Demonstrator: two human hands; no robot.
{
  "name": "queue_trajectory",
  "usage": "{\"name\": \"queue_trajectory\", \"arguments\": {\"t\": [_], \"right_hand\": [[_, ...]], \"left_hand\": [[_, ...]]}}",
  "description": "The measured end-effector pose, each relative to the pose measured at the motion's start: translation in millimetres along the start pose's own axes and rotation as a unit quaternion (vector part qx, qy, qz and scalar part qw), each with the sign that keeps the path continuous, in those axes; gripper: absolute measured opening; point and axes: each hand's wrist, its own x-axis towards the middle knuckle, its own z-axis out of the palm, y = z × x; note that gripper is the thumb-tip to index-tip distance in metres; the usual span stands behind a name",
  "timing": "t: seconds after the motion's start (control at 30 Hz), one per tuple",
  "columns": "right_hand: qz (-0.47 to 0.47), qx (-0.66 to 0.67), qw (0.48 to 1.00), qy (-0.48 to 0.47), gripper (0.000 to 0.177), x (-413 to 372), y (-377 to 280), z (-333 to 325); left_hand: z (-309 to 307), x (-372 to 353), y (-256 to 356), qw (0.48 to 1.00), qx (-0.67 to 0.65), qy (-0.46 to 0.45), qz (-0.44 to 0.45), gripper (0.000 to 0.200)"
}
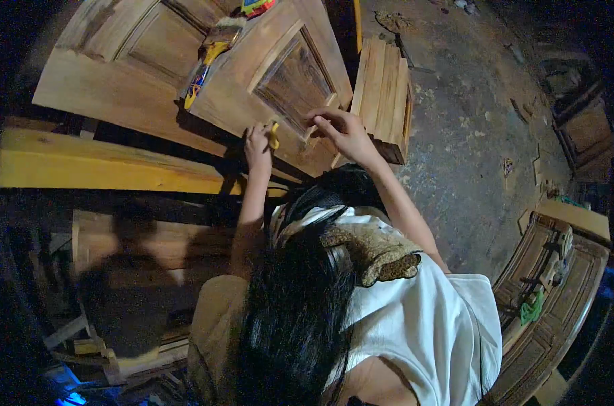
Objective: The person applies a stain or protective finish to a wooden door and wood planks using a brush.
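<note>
My left hand (pixel 257 143) is closed at the near edge of a wooden panelled door (pixel 232 88). A small curved yellow piece (pixel 274 136) sticks out from its fingers; its kind is not clear. My right hand (pixel 347 135) is over the lower corner of the same door, beside its recessed panel (pixel 299 73). Its fingers are bent, with thumb and forefinger close together. Something thin and pale may be at the fingertips, too small to name. What looks like a paintbrush (pixel 217 50) with a yellow part lies along the door's left edge.
Another panelled door (pixel 111 74) lies to the left, above a yellow wooden beam (pixel 104 162). Stacked boards (pixel 381 91) stand on the right, on a stained floor (pixel 449 162). A carved door (pixel 557 311) with a green bundle (pixel 532 308) is at lower right.
</note>
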Motion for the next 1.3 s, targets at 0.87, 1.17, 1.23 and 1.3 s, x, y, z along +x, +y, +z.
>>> {"name": "queue_trajectory", "arguments": {"t": [0.87, 1.17, 1.23, 1.3], "right_hand": [[0.074, 0.008, 0.996, 0.056, 0.023, -4, 16, -6], [0.077, 0.018, 0.997, 0.011, 0.028, -1, 14, 0], [0.095, 0.027, 0.995, 0.007, 0.028, -2, 14, 1], [0.067, 0.042, 0.997, -0.001, 0.028, -1, 25, 1]], "left_hand": [[-98, 37, 44, 0.968, 0.099, 0.166, 0.158, 0.023], [-11, -8, 1, 0.908, 0.342, 0.113, 0.213, 0.028], [-11, -11, 7, 0.918, 0.344, 0.077, 0.182, 0.028], [-25, -7, 17, 0.922, 0.334, 0.081, 0.176, 0.029]]}}
